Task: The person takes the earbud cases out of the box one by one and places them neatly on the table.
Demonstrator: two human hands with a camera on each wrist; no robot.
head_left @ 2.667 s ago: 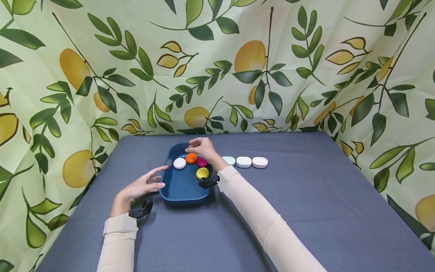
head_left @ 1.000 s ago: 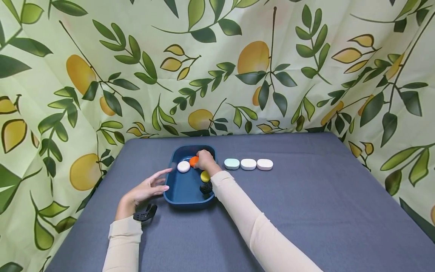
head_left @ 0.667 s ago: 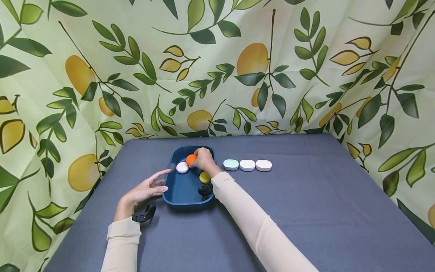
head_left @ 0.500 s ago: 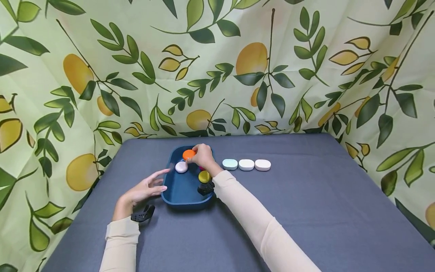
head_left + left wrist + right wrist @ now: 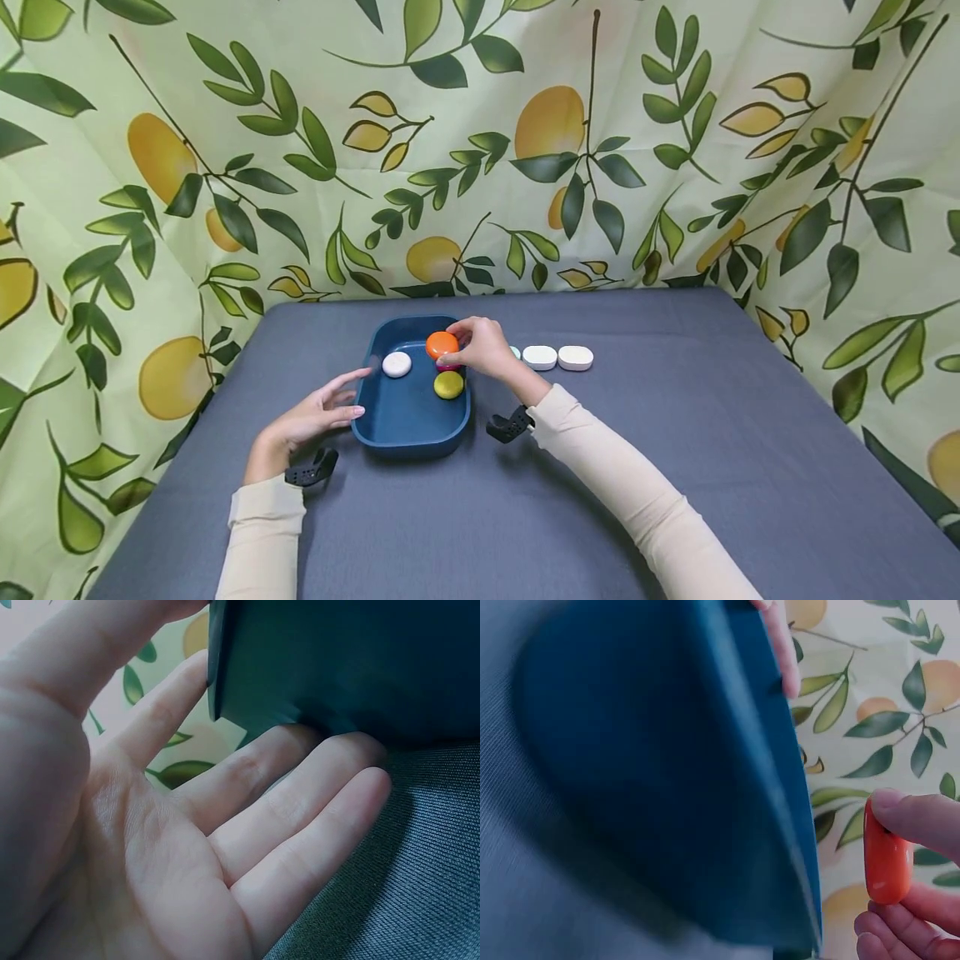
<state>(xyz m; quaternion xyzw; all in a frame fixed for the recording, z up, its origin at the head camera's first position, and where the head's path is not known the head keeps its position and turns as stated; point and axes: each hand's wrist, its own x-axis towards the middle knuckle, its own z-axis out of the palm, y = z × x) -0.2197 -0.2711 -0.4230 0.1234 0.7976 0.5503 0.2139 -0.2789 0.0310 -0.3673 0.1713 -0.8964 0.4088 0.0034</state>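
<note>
My right hand [image 5: 486, 350] pinches a glossy orange disc [image 5: 442, 344] between thumb and fingers, over the right side of a blue tray [image 5: 412, 447]. In the right wrist view the orange disc [image 5: 887, 853] is held on edge, above the tray's rim. Beneath it a magenta disc [image 5: 448, 367] is partly hidden. A yellow disc [image 5: 448, 384] and a white disc [image 5: 397, 364] lie in the tray. My left hand [image 5: 311, 417] is against the tray's left side, fingers loosely extended; in the left wrist view its fingers [image 5: 300, 802] touch the wall from outside.
To the right of the tray, two white oval cases [image 5: 540, 358] [image 5: 575, 358] stand in a row with a pale mint one [image 5: 515, 352], mostly hidden behind my right hand. A grey cloth covers the table [image 5: 675, 417]. Leaf-patterned fabric [image 5: 480, 167] hangs behind.
My right hand reached into the tray, took hold of the orange disc and lifted it, then moved right with it. My left hand has kept its place at the tray.
</note>
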